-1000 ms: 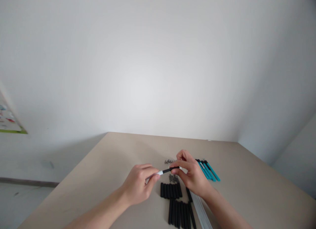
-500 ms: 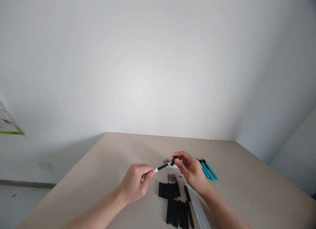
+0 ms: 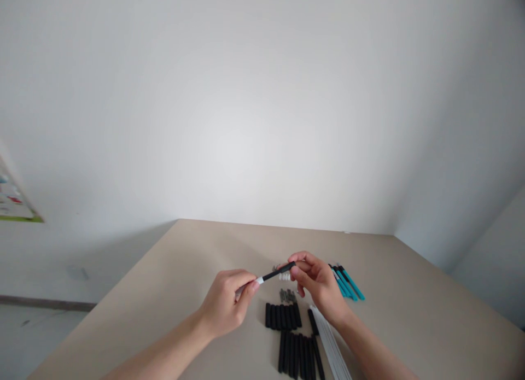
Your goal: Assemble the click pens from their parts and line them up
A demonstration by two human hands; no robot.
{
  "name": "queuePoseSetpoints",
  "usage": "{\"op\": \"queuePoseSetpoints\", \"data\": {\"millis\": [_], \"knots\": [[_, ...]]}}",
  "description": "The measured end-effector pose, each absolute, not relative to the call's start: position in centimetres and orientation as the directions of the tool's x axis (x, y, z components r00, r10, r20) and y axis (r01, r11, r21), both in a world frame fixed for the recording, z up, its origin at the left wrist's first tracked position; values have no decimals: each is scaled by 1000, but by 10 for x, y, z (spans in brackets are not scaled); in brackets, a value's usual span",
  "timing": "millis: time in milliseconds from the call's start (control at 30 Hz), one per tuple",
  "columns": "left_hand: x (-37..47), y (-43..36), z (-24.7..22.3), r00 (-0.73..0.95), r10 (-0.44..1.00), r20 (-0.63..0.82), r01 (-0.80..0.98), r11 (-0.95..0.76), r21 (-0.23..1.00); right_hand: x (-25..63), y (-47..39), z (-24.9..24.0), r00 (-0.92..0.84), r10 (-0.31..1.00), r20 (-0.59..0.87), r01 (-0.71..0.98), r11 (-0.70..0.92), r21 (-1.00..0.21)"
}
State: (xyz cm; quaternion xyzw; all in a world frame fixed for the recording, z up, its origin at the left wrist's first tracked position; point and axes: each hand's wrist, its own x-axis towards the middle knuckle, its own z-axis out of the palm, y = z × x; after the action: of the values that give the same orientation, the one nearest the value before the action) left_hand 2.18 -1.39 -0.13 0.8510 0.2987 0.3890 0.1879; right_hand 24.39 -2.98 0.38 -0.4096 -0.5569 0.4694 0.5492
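Note:
My left hand is closed on a slim pen near its white band. The pen slants up to the right, and its rear part is hidden in my palm. At the far end a black cap sits in line with the pen, over its tip. My right hand has its thumb and fingertips closed around the cap's end. Below the hands lie a row of short black caps and a row of longer black tubes.
Small metal pieces and white pieces lie behind the black rows. Thin white rods run beside my right forearm. Several teal-and-black pens lie to the right. The beige table meets a white wall.
The cap was tilted beside the pen's exposed tip; now it lines up with the pen and covers the tip. My left hand has hardly moved.

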Motion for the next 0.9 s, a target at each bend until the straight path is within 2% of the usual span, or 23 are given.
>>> {"op": "queuePoseSetpoints", "data": {"millis": [133, 300, 600, 900], "knots": [[22, -15, -1, 503, 660, 558, 363, -748, 556, 245, -30, 1, -81, 974, 212, -7, 212, -977], [23, -16, 0, 507, 656, 558, 362, -750, 553, 242, -34, 1, -125, 969, 211, 156, 230, -961], [23, -18, 2, 566, 610, 554, 345, -786, 513, 241, -38, 4, -213, 933, 289, 434, 355, -828], [25, -19, -1, 604, 574, 554, 342, -814, 470, 242, -40, 6, -266, 903, 337, 493, 428, -757]]}}
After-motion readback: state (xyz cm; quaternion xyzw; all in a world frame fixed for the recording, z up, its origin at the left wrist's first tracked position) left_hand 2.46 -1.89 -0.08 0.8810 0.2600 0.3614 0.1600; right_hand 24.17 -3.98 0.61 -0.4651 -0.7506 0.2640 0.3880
